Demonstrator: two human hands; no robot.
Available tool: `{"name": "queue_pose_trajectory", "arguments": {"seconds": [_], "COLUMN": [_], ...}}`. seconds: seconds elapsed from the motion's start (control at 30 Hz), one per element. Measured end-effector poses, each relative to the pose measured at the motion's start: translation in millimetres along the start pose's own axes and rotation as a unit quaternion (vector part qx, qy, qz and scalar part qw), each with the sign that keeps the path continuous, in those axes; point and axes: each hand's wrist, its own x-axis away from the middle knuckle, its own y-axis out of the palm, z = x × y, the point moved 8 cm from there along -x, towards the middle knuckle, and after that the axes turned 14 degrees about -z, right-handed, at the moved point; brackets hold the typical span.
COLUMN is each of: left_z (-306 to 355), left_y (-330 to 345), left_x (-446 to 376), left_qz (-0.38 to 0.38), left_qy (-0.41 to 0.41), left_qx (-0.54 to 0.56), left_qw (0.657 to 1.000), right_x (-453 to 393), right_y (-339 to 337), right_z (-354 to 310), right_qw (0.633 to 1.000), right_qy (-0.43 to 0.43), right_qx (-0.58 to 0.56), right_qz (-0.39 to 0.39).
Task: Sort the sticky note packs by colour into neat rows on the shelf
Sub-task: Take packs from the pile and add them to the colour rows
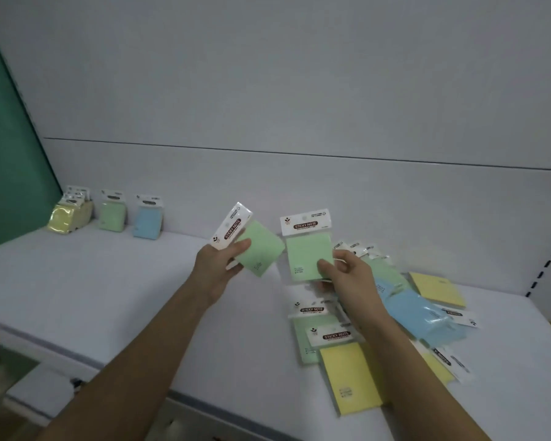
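Item: sticky note packs, pastel pads in clear sleeves with white header cards.

Held stock: left hand (223, 268) pinches one green pack (259, 251), tilted, thumb on its face; right hand (347, 275) grips a second green pack (309, 259) upright by its lower right corner. Both are raised over the shelf (109, 281), just beside one another at centre.

Sorted stock: at ten o'clock, against the back wall, yellow packs (69, 214), one green row starter (112, 216) and one blue row starter (147, 221), standing side by side.

Unsorted stock: a loose heap (395, 313) at four o'clock, green, blue and yellow overlapping.

Handling, judged: light, fairly stiff as a block; the glossy sleeve is likely slippery, the thin header card bends. Best taken by the pad's edges, thumb on the face, not by the header.

Markings: "STICKY NOTE" on a dark oval band of each header, small logo at upper left. Finer print too small to read.
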Motion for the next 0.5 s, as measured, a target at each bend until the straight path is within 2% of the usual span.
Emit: {"name": "queue_pose_trajectory", "arguments": {"seconds": [0.1, 0.37, 0.5], "left_z": [-1.3, -0.4, 22.5], "left_y": [2.0, -26.4, -43.3], "left_x": [24.0, 90.3, 105.3], "left_qz": [0.000, 0.080, 0.075], "left_qy": [-0.019, -0.077, -0.054], "left_qx": [-0.002, 0.035, 0.003], "left_qw": [1.000, 0.993, 0.996], "right_x": [5.3, 14.3, 20.9], "right_y": [11.8, 66.8, 97.5], "right_z": [-2.6, -16.1, -24.5], "right_qw": [0.999, 0.989, 0.985], "right_qy": [-0.003, -0.006, -0.004], "right_qx": [-0.019, -0.057, -0.058], "right_qz": [-0.034, -0.137, -0.161]}}
